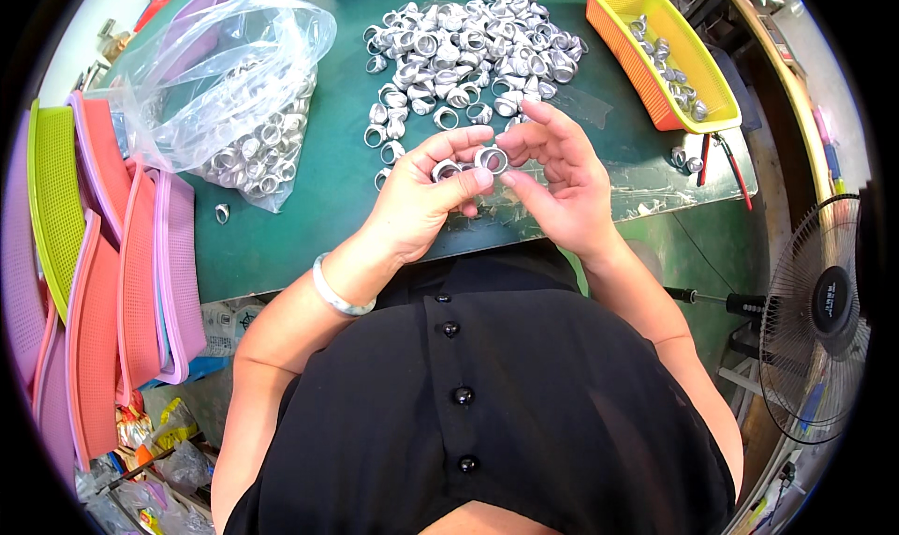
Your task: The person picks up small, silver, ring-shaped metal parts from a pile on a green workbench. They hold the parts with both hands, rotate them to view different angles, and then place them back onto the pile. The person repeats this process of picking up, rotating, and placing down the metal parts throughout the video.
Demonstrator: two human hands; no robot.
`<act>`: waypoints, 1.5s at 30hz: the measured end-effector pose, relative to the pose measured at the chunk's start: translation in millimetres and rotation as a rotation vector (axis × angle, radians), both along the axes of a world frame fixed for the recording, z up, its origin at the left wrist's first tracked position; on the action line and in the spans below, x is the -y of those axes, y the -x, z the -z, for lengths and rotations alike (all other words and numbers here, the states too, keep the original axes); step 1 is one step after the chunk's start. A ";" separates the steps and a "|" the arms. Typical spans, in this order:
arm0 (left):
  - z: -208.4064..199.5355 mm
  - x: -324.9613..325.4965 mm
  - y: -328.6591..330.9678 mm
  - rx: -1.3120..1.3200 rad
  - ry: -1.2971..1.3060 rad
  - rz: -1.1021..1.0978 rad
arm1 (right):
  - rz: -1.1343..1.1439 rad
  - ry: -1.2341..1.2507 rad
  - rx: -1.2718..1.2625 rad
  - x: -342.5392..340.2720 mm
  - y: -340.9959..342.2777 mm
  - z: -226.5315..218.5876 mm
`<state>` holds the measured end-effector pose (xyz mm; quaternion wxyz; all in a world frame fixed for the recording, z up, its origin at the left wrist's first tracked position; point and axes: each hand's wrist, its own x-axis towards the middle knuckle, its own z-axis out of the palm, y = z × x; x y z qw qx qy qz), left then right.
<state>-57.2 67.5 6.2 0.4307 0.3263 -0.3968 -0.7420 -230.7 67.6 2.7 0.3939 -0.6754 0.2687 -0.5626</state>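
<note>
Just above the table's near edge, my hands meet around a silver-coloured metal ring [491, 161]. My left hand [421, 193] is closed, its thumb and fingers on the ring's left side. A second ring [446, 170] rests against the fingers of that same hand. My right hand [567, 184] has its thumb and index fingertip at the right edge of the first ring, while its other fingers curl loosely above. Beyond my hands lies a large heap of similar metal rings [468, 48], with several strays along its near side.
A clear plastic bag [225, 95] of rings stands left on the green table [309, 254], beside a loose ring [222, 214]. Stacked pink, purple and green baskets [103, 273] line the left edge. A yellow-orange basket [646, 76] holds rings at right, near pliers [730, 170] and a fan [815, 310].
</note>
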 end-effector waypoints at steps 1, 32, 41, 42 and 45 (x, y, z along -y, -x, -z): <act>0.1 -0.2 -0.1 -0.002 0.009 -0.002 | 0.001 -0.006 -0.001 -0.2 -0.1 -0.2; -96.5 95.0 -192.4 1.787 1.052 -0.764 | 0.288 -0.001 -0.221 14.5 29.8 13.3; -48.8 48.7 -65.4 1.212 1.222 -0.404 | 0.342 0.201 -0.628 27.4 30.1 3.7; -39.8 43.4 -51.7 1.153 1.155 -0.328 | 0.303 0.240 -0.682 28.2 26.8 -2.4; -18.1 34.5 -22.8 1.056 1.041 -0.160 | 0.232 0.321 -0.853 35.7 24.9 -1.1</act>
